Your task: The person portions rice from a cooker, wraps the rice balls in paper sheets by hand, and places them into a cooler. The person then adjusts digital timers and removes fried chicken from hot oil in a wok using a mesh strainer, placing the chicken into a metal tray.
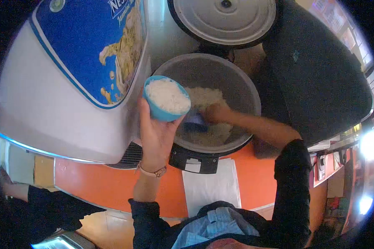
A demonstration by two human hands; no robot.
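My left hand [157, 135] is wrapped around a light blue bowl [164, 114] heaped with white rice [168, 95]. It holds the bowl up, tilted toward me, over the near-left rim of a large round rice cooker [253, 89]. My right hand [216, 113] reaches down inside the cooker, its fingers closed on a dark blue utensil [195, 120]. Motion smears that hand and the utensil, so the utensil's exact shape does not show. More rice [207, 96] lies in the cooker around it.
A big drink dispenser [66, 95] stands close on the left. Behind the cooker is a round metal lid [226, 18]; a dark bulky case [316, 74] stands to the right. White paper [212, 182] lies on the orange counter [99, 178]. Another person's dark sleeve [54, 207] shows at lower left.
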